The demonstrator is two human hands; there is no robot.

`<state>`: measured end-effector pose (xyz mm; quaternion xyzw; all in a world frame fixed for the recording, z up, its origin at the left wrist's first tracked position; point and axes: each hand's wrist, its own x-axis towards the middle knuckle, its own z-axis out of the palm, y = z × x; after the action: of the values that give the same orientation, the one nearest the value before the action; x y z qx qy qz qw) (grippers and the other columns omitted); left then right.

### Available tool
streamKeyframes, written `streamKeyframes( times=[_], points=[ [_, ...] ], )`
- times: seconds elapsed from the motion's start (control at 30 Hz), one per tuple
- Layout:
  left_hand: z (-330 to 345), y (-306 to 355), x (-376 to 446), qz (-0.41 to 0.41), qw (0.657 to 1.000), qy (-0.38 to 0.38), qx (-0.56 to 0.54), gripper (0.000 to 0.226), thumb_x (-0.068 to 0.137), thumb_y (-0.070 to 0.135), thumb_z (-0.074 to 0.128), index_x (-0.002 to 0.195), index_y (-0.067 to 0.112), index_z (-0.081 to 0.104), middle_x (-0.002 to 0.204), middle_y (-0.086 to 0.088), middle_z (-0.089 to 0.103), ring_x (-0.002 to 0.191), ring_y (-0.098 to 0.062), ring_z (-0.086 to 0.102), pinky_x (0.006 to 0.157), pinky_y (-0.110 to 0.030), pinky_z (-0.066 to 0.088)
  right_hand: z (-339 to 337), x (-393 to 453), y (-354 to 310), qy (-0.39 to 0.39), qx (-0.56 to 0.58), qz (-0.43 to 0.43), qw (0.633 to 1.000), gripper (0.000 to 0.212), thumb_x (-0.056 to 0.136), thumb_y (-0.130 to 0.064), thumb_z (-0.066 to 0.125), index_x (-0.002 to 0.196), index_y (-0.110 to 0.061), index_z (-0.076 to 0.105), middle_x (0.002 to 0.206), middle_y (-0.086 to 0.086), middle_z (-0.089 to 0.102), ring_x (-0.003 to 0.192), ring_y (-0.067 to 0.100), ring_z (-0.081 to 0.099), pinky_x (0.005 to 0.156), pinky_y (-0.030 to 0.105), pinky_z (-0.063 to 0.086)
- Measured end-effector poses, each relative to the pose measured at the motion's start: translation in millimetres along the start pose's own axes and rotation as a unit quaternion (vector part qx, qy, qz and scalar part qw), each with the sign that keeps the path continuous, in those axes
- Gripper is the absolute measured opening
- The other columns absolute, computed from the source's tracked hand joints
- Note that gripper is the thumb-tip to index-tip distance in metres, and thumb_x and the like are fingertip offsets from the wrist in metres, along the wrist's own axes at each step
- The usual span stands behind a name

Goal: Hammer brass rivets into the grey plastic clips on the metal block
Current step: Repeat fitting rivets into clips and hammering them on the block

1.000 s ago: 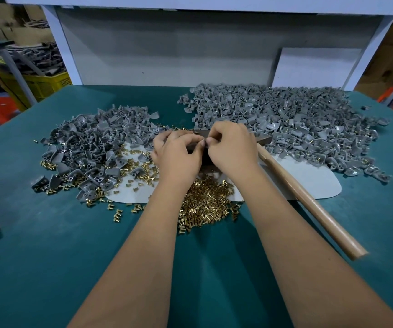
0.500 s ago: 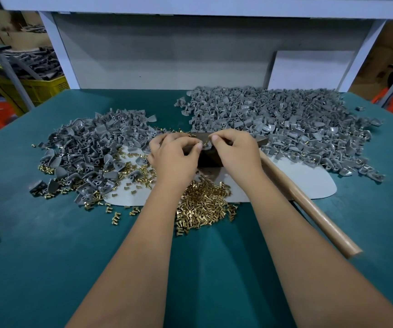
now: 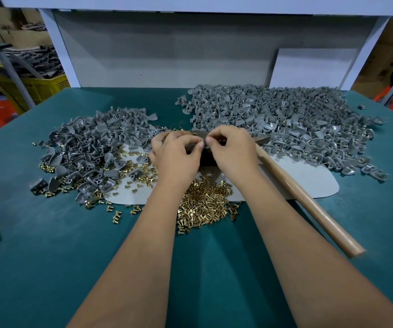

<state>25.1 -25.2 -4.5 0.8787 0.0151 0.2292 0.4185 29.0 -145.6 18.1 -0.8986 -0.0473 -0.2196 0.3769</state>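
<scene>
Both hands meet over the metal block [image 3: 206, 157] at mid-bench: left hand [image 3: 175, 157] and right hand [image 3: 232, 151] each pinching something small, too hidden to name. The hammer [image 3: 306, 200] lies just right, handle angled toward the right arm.

The left hand [image 3: 175, 157] and right hand [image 3: 232, 150] have barely shifted, fingertips parting slightly above the metal block [image 3: 206, 158]

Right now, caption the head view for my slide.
Both hands, left hand and right hand, pinch small parts together over the metal block; hammer lies unused beside brass rivets.
</scene>
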Motion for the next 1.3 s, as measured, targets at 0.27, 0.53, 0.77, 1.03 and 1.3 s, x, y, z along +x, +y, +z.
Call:
streamKeyframes(
  times=[0.27,0.53,0.77,1.03,1.3],
  points=[
    [-0.1,0.1,-0.9,0.007,1.0,0.005,0.023,0.013,0.091,0.041,0.065,0.098,0.036,0.074,0.123,0.015,0.062,0.128,-0.017,0.027,0.092,-0.031,0.015,1.5,-0.5,-2.8,0.002,0.04,0.022,0.999,0.021,0.085,-0.021,0.068,0.07,-0.035,0.062,0.088,-0.01,0.063,0.097,0.021,0.056,0.091,0.047,0.043],
    [1.5,-0.4,-3.3,0.009,0.999,0.014,0.03,0.013,0.091,0.043,0.064,0.097,0.037,0.074,0.123,0.017,0.062,0.128,-0.019,0.028,0.092,-0.031,0.017,4.8,-2.6,-2.3,0.024,0.033,0.034,0.999,0.021,0.083,-0.022,0.069,0.069,-0.035,0.061,0.072,-0.02,0.054,0.095,0.018,0.057,0.09,0.046,0.044],
    [1.9,0.7,-2.1,-0.003,1.0,0.009,0.015,0.011,0.091,0.041,0.065,0.096,0.038,0.074,0.124,0.018,0.061,0.129,-0.018,0.027,0.086,-0.027,0.011,2.2,3.4,-6.2,0.0,-0.011,0.06,0.998,0.02,0.083,-0.028,0.068,0.066,-0.035,0.06,0.079,-0.013,0.063,0.097,0.019,0.057,0.089,0.043,0.046],
    [3.3,-1.5,0.5,-0.001,1.0,-0.002,0.009,0.016,0.094,0.04,0.061,0.099,0.034,0.074,0.124,0.016,0.061,0.129,-0.018,0.026,0.091,-0.031,0.014,2.1,-7.8,-1.7,0.004,0.054,0.024,0.998,0.011,0.088,-0.025,0.064,0.089,-0.026,0.074,0.094,-0.008,0.069,0.103,0.023,0.056,0.093,0.046,0.043],
    [0.3,0.7,1.8,-0.033,0.999,-0.01,-0.028,0.017,0.095,0.037,0.061,0.099,0.03,0.075,0.123,0.019,0.061,0.13,-0.017,0.025,0.093,-0.03,0.012,-4.9,-10.4,1.7,0.053,0.152,0.072,0.984,0.027,0.097,-0.026,0.048,0.114,-0.024,0.069,0.107,-0.008,0.069,0.101,0.009,0.059,0.091,0.034,0.049]
  ],
)
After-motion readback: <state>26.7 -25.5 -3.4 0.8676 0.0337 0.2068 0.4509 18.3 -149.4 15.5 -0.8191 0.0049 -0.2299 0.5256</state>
